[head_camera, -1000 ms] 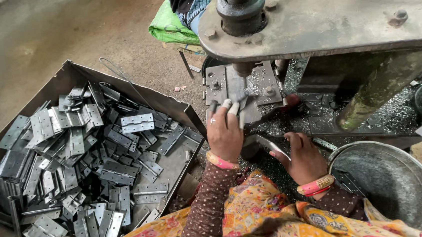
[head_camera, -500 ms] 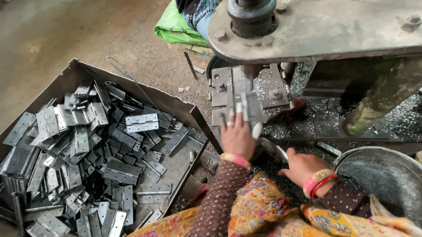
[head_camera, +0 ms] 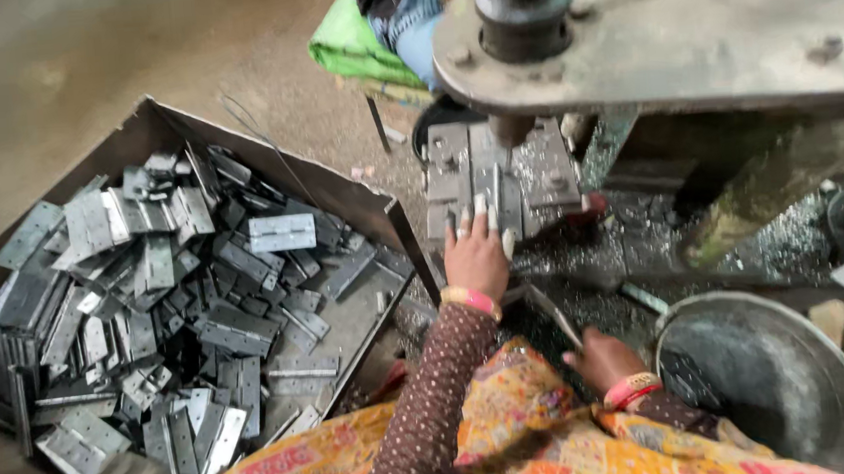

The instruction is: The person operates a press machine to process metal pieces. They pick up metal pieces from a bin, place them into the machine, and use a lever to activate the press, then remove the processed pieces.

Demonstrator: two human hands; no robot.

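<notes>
Press: big grey metal press [head_camera: 667, 37] hangs over the die bed [head_camera: 498, 176], its round ram right above the spot being worked.
Left hand: left hand [head_camera: 473, 253] is stretched out to the bed, fingers spread a bit and pressing flat on a narrow metal strip [head_camera: 495, 193], looks like a hinge blank.
Strip direction: long axis runs away from the person, far end pointing at the ram, near end under the fingertips. It lies flat on the bed, just below the ram.
Right hand: right hand [head_camera: 602, 358] sits low near the lap, just beside the steel bucket [head_camera: 765, 381]. Fingers look curled around a thin rod or tool, but it's blurry, so can't tell for sure.
Stock: open cardboard box [head_camera: 162, 122] to the left is piled with grey hinge plates [head_camera: 281, 233], so plenty left, judging by the heap.
Progress: one piece is placed at the die, no sign here that it's been pressed yet.
Behind: green bundle [head_camera: 352, 47] on the floor past the press.
</notes>
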